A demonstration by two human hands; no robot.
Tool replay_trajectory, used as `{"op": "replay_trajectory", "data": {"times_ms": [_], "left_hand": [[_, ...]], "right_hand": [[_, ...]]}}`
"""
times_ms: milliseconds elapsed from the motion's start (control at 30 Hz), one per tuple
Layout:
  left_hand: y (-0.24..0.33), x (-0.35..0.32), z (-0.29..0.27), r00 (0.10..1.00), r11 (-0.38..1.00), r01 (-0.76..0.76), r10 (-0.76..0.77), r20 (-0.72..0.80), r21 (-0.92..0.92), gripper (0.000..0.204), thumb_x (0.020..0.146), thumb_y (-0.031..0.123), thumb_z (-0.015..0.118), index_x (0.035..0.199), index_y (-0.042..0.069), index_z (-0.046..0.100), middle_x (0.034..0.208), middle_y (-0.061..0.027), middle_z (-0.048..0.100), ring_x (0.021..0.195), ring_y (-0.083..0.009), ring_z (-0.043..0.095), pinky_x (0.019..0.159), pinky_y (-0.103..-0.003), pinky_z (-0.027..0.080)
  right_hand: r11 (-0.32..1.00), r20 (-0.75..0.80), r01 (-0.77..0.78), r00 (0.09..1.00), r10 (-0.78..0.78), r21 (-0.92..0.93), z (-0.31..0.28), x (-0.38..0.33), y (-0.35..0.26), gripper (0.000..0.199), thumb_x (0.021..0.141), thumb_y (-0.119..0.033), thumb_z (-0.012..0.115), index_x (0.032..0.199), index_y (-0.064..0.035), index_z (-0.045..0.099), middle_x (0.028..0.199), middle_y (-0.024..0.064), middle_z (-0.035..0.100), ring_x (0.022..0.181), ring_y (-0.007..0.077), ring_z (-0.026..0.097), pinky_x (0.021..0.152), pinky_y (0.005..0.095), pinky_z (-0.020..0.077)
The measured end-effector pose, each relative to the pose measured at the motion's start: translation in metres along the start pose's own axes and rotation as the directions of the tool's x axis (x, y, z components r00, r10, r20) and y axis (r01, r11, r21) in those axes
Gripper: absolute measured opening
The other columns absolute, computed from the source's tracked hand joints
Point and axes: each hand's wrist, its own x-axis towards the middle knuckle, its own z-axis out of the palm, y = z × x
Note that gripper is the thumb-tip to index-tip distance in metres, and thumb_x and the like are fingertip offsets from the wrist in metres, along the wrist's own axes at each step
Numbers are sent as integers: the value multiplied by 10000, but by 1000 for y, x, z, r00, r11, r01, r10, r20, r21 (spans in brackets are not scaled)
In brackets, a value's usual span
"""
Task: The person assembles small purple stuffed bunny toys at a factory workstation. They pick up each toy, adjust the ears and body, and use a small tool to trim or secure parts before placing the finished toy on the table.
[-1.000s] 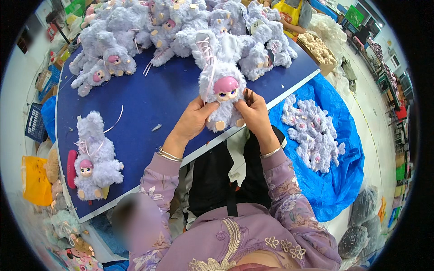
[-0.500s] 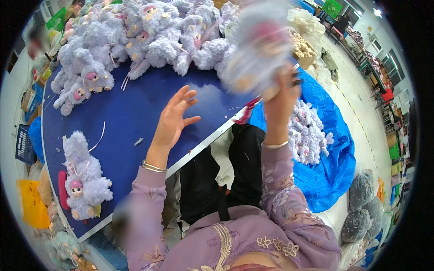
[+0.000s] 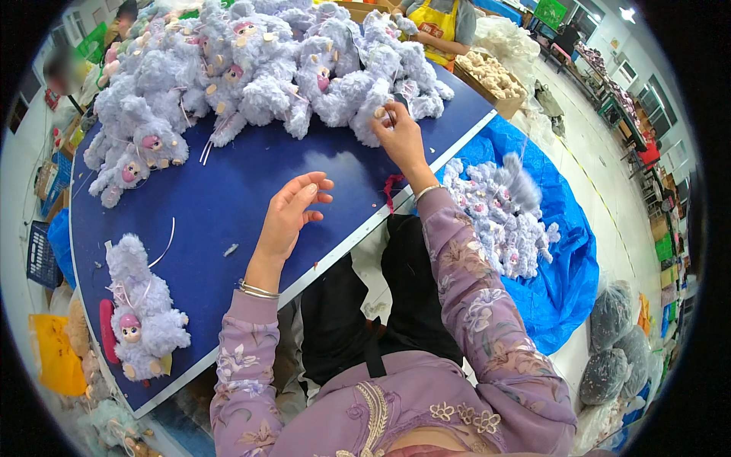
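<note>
My right hand (image 3: 401,141) has its fingers closed at the near edge of a heap of fluffy lavender plush toys (image 3: 266,95), pinching the plush toy (image 3: 367,122) there. A small dark object (image 3: 399,100) shows at these fingers; its kind is unclear. My left hand (image 3: 289,213) hovers over the blue table with loosely curled fingers apart, holding nothing. One plush toy (image 3: 145,305) with a pink-capped doll face lies alone at the table's left. A blurred plush toy (image 3: 521,183) is over the blue sheet at the right, apart from my hands.
The blue table (image 3: 205,244) has a pale metal edge in front of me. More plush toys (image 3: 502,221) lie on the blue plastic sheet (image 3: 567,282). A red strip (image 3: 391,190) rests by the table edge. Across the table stands a person in a yellow apron (image 3: 438,27).
My right hand has let go of the raised plush toy, which is now over the blue sheet, and has moved left to the heap. The left hand has barely moved.
</note>
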Motion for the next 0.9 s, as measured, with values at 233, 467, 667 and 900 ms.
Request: {"op": "replay_trajectory", "data": {"times_ms": [233, 467, 667, 900], "left_hand": [[-8, 4, -2, 999, 996, 39, -39, 2, 80, 367, 953, 224, 498, 1281, 59, 503, 1171, -86, 599, 973, -153, 593, 736, -256, 486], [-8, 4, 2, 992, 999, -33, 29, -121, -33, 671, 941, 344, 551, 1441, 36, 227, 1249, -123, 529, 1072, -205, 583, 783, -335, 556], [-6, -6, -1, 989, 966, 132, -143, -33, -224, 635, 923, 474, 544, 1359, 47, 366, 1139, -92, 554, 945, -161, 624, 686, -301, 572], [-14, -1, -8, 971, 928, 236, -213, 107, -287, 464, 913, 317, 584, 1266, 48, 451, 1079, -67, 590, 934, -146, 621, 800, -299, 541]], "right_hand": [[993, 7, 78, 997, -78, -92, 3, 6, -29, 325, 773, -261, 663, 935, 12, 593, 785, 187, 656, 728, 347, 642, 671, 405, 495], [885, 332, 452, 822, -463, 116, -3, -98, -113, 260, 709, -118, 679, 947, -49, 600, 836, 115, 565, 737, 326, 604, 632, 390, 499], [848, 384, 511, 761, -523, 143, -6, -116, -112, 288, 685, -39, 707, 957, -64, 617, 820, 71, 567, 681, 262, 608, 578, 328, 492], [772, 396, 574, 665, -633, 272, -12, -126, -117, 353, 680, -36, 735, 1009, -111, 632, 899, 61, 605, 700, 266, 625, 602, 323, 517]]}}
